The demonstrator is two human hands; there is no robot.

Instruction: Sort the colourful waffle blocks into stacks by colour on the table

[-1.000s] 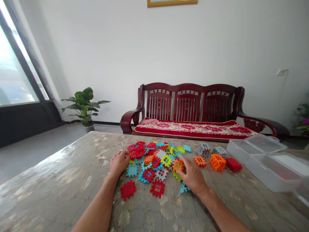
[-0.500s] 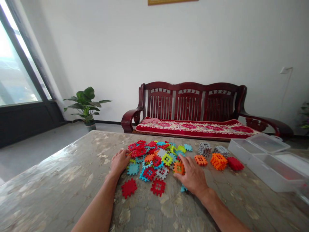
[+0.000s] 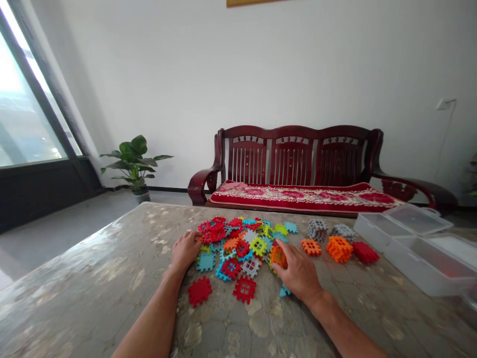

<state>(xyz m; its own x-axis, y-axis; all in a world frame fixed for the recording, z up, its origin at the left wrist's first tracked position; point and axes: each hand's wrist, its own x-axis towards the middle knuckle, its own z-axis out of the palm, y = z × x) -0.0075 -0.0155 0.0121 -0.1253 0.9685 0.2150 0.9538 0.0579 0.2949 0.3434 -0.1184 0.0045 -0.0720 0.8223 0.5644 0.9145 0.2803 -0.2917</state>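
A loose pile of toothed plastic building tiles in red, blue, yellow-green, grey and orange (image 3: pixel 238 243) lies on the table. At its right edge my right hand (image 3: pixel 300 271) grips an orange window tile (image 3: pixel 278 255) between thumb and fingers. A light-blue piece (image 3: pixel 284 290) shows partly under that hand. My left hand (image 3: pixel 186 251) lies at the pile's left edge, its fingers stretched out and touching the outer tiles; it holds nothing visible. Below the pile lie a plain red tile (image 3: pixel 200 291) and a red window tile (image 3: pixel 245 289).
Right of the pile stand stacks of grey tiles (image 3: pixel 317 229), orange tiles (image 3: pixel 339 249) and red tiles (image 3: pixel 365 252). A clear plastic box (image 3: pixel 421 268) with lids raised sits at the table's right. Beyond the patterned table (image 3: pixel 112 278) is a wooden bench (image 3: pixel 290 149); a potted plant (image 3: pixel 136 161) stands left.
The orange window tile has tilted up in my right hand's grip and moved slightly right. My left hand has stayed in place. The view has shifted a little.
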